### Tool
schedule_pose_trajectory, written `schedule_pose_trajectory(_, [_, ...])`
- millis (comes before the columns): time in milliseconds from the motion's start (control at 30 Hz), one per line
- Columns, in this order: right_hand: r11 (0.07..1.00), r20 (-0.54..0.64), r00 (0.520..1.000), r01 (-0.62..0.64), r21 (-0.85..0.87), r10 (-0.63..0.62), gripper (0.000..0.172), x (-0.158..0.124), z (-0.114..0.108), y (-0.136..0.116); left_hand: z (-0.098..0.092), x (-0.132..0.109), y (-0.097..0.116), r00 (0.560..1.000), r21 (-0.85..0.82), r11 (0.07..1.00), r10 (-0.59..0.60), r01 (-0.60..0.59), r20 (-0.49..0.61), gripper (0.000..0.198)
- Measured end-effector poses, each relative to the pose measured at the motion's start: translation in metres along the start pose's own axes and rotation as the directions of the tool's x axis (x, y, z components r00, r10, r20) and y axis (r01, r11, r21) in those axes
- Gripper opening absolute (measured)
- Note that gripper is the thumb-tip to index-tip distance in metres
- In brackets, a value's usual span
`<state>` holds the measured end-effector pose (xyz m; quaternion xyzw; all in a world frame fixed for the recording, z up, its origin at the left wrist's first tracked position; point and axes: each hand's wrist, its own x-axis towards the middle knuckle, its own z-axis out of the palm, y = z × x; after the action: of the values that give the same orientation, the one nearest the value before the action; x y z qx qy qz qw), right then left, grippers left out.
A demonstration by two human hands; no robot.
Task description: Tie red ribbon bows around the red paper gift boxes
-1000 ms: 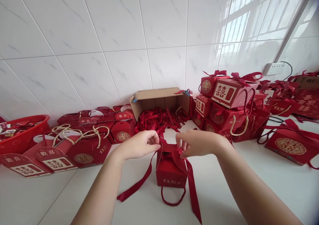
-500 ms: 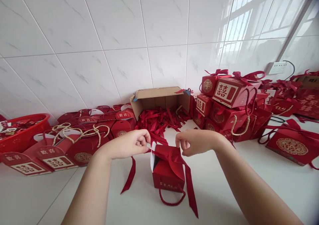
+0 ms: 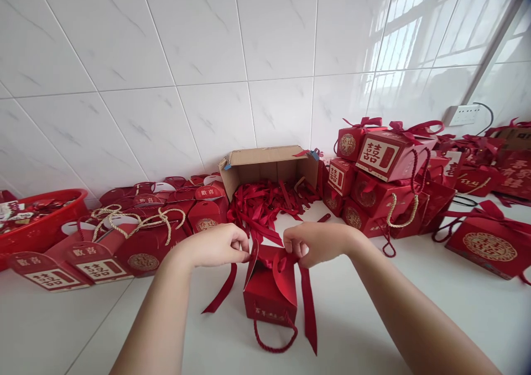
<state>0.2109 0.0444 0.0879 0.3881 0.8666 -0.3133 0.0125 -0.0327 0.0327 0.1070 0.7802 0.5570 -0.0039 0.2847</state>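
A small red gift box (image 3: 271,297) with gold lettering stands in front of me, its twisted cord handle (image 3: 276,348) drooping at the near side. A red ribbon (image 3: 307,314) passes through its curved top flaps, with one tail hanging on each side. My left hand (image 3: 226,246) is closed at the box's left top edge, fingers pinched on the ribbon where its left tail drops. At the right top edge my right hand (image 3: 317,242) also pinches the ribbon. The fingertips of both hands are partly hidden.
Behind the box, a cardboard carton (image 3: 269,156) lies on its side, spilling loose red ribbons (image 3: 265,203). More gift boxes (image 3: 99,264) crowd the left, beside a red basin (image 3: 77,201). Stacked, bow-tied boxes (image 3: 385,156) stand right; another box (image 3: 485,245) sits nearer. A tiled wall backs everything.
Both hands have come down closer to the box top, and the right hand has moved left. The ribbon now sits gathered between the flaps, and the box appears slightly further left.
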Motion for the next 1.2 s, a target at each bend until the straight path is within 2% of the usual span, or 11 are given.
schedule_pose_trajectory(67, [1.000,0.010,1.000,-0.025,-0.003,0.025,0.028,-0.005,-0.005,0.004,-0.002,-0.003,0.001,1.000,-0.005,1.000,-0.011,0.011,0.002,0.022])
schedule_pose_trajectory(167, [0.997,0.022,0.997,-0.073,-0.004,0.073,0.017,-0.018,-0.014,0.012,-0.007,-0.010,0.002,0.997,-0.006,0.997,-0.075,0.075,-0.012,0.032])
schedule_pose_trajectory(267, [0.995,-0.068,0.993,-0.096,0.023,0.097,0.011,-0.031,-0.022,0.019,-0.013,-0.018,-0.001,0.991,-0.019,0.992,-0.123,0.122,-0.060,0.042])
schedule_pose_trajectory(367, [0.992,-0.132,0.986,-0.090,0.085,0.101,0.012,-0.042,-0.026,0.022,-0.018,-0.027,-0.003,0.995,-0.096,0.994,-0.051,0.042,-0.082,0.048])
schedule_pose_trajectory(500, [0.975,-0.068,0.997,0.038,0.219,-0.023,0.012,-0.051,-0.029,0.021,-0.024,-0.037,0.000,0.988,-0.211,0.966,0.144,-0.151,-0.049,0.046])
schedule_pose_trajectory(633, [0.896,-0.155,0.970,0.235,0.378,-0.189,0.005,-0.052,-0.030,0.019,-0.028,-0.041,-0.002,0.968,-0.230,0.942,0.249,-0.244,-0.008,0.041])
schedule_pose_trajectory(700, [0.842,-0.226,0.947,0.308,0.442,-0.227,0.014,-0.051,-0.030,0.017,-0.029,-0.042,-0.007,0.960,-0.262,0.926,0.281,-0.273,-0.005,0.038])
schedule_pose_trajectory(867, [0.689,-0.380,0.910,0.382,0.616,-0.164,0.033,-0.049,-0.031,0.016,-0.032,-0.046,-0.019,0.907,-0.402,0.814,0.395,-0.418,-0.142,0.027])
schedule_pose_trajectory(967, [0.590,-0.434,0.894,0.411,0.695,-0.111,0.033,-0.048,-0.030,0.019,-0.031,-0.047,-0.020,0.884,-0.432,0.772,0.416,-0.467,-0.213,0.024])
schedule_pose_trajectory(1067, [0.559,-0.469,0.881,0.422,0.714,-0.066,0.032,-0.047,-0.029,0.021,-0.030,-0.045,-0.017,0.889,-0.447,0.768,0.398,-0.459,-0.228,0.022])
schedule_pose_trajectory(1200, [0.531,-0.497,0.866,0.451,0.717,-0.065,0.034,-0.048,-0.028,0.019,-0.027,-0.042,-0.010,0.909,-0.475,0.777,0.376,-0.414,-0.177,0.026])
